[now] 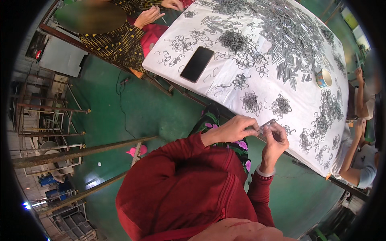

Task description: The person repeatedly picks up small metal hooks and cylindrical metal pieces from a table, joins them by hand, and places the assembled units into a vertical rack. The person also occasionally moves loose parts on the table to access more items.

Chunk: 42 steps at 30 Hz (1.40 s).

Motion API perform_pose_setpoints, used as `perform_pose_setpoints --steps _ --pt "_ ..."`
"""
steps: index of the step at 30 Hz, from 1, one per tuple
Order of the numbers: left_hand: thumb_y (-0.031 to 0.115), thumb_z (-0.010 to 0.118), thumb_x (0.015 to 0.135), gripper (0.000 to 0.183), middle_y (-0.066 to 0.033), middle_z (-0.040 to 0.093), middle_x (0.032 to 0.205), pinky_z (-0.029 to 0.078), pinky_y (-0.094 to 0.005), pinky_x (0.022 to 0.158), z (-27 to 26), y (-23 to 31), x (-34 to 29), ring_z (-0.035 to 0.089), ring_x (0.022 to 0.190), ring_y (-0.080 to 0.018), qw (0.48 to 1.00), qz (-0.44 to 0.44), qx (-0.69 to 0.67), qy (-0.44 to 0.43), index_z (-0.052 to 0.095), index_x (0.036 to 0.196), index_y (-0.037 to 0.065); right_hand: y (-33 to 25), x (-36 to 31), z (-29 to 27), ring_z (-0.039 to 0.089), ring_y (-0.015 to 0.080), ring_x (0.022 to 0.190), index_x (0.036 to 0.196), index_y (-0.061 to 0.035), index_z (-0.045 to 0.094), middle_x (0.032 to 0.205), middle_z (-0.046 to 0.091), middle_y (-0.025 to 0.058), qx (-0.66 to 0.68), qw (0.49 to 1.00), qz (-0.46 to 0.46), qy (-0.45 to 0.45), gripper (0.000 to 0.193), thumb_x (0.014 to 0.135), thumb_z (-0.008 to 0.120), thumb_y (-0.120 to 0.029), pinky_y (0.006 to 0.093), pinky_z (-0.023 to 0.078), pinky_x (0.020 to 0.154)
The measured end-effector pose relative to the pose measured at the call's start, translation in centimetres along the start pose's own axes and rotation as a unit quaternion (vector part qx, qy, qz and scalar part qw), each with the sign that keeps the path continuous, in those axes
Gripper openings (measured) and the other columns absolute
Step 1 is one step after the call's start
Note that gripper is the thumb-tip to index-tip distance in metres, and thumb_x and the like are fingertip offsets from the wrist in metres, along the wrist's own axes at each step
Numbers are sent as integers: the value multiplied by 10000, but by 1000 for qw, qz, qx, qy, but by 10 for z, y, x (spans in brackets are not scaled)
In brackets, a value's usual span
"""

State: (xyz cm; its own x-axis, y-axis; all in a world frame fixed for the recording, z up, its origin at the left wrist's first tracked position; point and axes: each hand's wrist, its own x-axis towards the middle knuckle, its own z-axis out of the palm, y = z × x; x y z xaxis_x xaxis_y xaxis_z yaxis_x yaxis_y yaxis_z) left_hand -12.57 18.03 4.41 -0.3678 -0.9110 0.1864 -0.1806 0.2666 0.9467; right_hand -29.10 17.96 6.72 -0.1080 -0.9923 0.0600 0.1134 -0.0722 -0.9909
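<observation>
Just off the near edge of the white-covered table (225, 90), my hands meet fingertip to fingertip. My right hand (276, 141) pinches a short, dark metal strip (269, 122) between thumb and fingers. The fingers of my left hand (243, 127) are closed in a pinch at the strip's left end; what they hold, if anything, is too small to make out. Beyond my hands lie a heap of dark curled wire-like pieces (251, 103) and a similar heap (281, 105) to its right. A large spread of grey metal strips (293, 44) covers the far part of the table.
A black phone (197, 64) lies on the table at the left, and a patterned paper cup (323, 78) stands at the right. One person's hand (148, 17) is at the far left; other people's arms (356, 136) are at the right edge. A wooden pole (84, 152) crosses the left side.
</observation>
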Motion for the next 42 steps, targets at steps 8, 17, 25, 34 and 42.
perform_pose_setpoints --steps 8,17,25,34,42 --pt "172 636 845 322 -79 628 1117 472 -299 793 -73 -29 46 600 941 -172 993 -87 42 63 606 1146 63 6 -5 -7 552 86 692 874 19 608 815 600 34 17 1000 14 -15 205 726 688 136 212 465 642" --pt "131 594 815 148 -163 601 857 463 -411 760 -174 -147 142 578 862 -339 901 -28 432 39 630 845 -10 -10 -15 -11 555 98 737 883 29 624 816 620 48 5 999 18 -38 219 707 697 138 229 460 709" --pt "12 486 828 158 -224 540 920 455 -469 765 -178 -139 143 548 893 -404 874 10 478 85 521 978 -23 -15 -29 -15 549 91 718 885 49 621 799 605 50 2 1000 0 -5 201 717 674 145 216 452 677" --pt "96 553 891 158 -159 634 872 512 -311 684 -120 -53 114 642 789 -216 977 -130 128 107 602 969 -31 -19 -39 -10 534 79 725 868 42 624 802 602 35 -31 999 -6 -22 153 744 664 121 203 445 660" --pt "36 628 851 110 -49 630 928 473 -271 824 -37 33 30 575 906 -122 952 -109 -287 -16 638 952 -6 0 -34 -8 577 73 717 876 30 657 812 659 35 -37 998 40 7 121 763 691 58 209 471 670"
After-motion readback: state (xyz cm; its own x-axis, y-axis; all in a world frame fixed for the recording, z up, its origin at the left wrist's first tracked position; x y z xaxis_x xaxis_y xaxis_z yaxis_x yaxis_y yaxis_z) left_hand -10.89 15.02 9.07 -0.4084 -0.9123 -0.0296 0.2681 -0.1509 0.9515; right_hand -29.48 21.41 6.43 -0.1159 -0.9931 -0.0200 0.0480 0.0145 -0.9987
